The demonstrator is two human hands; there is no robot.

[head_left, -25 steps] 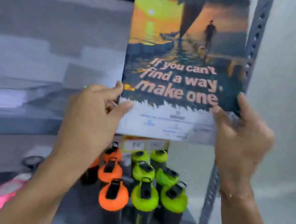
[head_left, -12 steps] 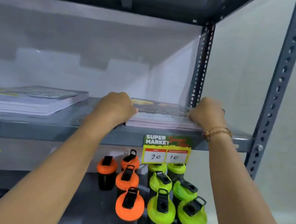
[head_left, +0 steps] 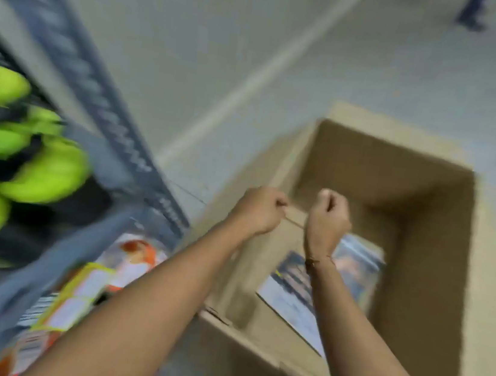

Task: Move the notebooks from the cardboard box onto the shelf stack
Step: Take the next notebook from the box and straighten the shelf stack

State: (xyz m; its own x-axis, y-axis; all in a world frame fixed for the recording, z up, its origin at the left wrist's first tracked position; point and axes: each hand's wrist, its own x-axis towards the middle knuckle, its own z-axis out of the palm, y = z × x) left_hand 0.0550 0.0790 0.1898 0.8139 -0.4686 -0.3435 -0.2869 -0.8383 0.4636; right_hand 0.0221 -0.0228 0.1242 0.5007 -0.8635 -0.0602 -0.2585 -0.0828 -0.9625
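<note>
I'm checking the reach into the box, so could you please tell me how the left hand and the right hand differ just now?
The left hand is over the cardboard box's near-left wall, while the right hand is over its open inside, above the notebook. The right wrist wears a thin bracelet; the left wrist is bare. Both hands are loosely curled and hold nothing.

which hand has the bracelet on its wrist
The right hand, curled over the open brown cardboard box, has a thin bracelet on its wrist. The left hand has a bare wrist.
</note>
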